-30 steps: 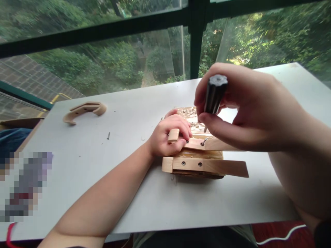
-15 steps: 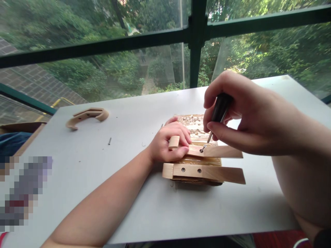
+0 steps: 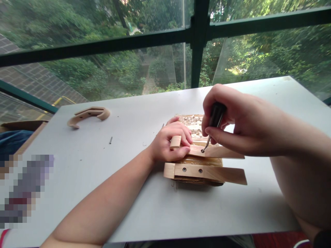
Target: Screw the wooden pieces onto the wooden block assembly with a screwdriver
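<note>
Screwdriver (image 3: pixel 216 116) lowered to screw (image 3: pixel 203 151) | right fingers (image 3: pixel 216 133) encircle it | left fingers (image 3: pixel 184 132) clasp wooden strip (image 3: pixel 217 151)

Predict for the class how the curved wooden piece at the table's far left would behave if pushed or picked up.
The curved wooden piece would probably stay stiff, since it looks like solid wood holding its bend. It might rock or swivel when pushed, given its hooked, uneven outline. It would likely slide fairly easily, because the white table looks smooth.
</note>
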A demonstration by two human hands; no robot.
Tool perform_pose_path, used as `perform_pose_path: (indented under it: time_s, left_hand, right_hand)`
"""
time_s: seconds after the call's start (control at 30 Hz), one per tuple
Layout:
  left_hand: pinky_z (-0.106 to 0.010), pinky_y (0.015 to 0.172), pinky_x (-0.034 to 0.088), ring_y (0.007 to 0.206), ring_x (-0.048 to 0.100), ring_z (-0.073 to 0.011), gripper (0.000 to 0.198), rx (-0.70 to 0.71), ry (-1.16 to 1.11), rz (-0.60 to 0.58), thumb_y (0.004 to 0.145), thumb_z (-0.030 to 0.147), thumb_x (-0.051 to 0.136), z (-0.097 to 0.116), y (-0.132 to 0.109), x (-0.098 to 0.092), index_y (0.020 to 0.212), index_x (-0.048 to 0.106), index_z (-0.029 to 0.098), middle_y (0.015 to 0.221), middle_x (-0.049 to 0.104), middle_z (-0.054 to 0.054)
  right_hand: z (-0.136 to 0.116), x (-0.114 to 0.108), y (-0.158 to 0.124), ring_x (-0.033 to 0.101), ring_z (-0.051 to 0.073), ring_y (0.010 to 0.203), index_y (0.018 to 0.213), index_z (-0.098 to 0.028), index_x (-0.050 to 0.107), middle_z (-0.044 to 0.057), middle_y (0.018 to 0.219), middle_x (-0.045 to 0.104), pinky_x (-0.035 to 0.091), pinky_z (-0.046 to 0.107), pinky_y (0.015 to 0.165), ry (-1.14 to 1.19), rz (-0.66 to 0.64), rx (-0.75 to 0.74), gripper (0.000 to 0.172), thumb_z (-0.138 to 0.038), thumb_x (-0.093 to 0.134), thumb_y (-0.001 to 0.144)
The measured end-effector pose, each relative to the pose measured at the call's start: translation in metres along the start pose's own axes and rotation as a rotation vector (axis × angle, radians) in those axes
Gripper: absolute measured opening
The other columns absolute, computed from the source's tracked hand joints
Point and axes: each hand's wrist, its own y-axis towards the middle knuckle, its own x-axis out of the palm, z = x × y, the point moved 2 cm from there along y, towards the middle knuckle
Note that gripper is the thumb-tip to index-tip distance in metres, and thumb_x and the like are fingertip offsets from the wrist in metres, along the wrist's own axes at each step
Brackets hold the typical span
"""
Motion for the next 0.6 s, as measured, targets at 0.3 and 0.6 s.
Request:
perform_pose_path:
  time_s: [0.3,0.6]
  left_hand:
    - [-0.033,0.147,0.026,0.097,0.076,-0.0087,0.022,-0.016,0.0,-0.005,0.083,0.035,0.082,0.001,0.001,0.001,0.07,0.073,0.02,0.093,0.084,0.002]
    - [-0.037,0.143,0.036,0.092,0.073,-0.0103,0.021,0.008,0.019,0.01,0.082,0.035,0.081,0.002,0.002,0.002,0.068,0.072,0.021,0.089,0.083,0.001]
  right_hand:
    - [-0.004,0.001,-0.002,0.061,0.007,0.065,0.107,-0.02,0.051,0.0,0.083,0.069,0.041,0.023,0.05,0.021,-0.044,-0.035,0.023,-0.015,0.067,0.092]
    - [-0.012,0.005,-0.005,0.057,0.006,0.063,0.107,-0.02,0.052,-0.001,0.083,0.068,0.046,0.02,0.051,-0.02,-0.05,-0.064,0.017,-0.02,0.065,0.096]
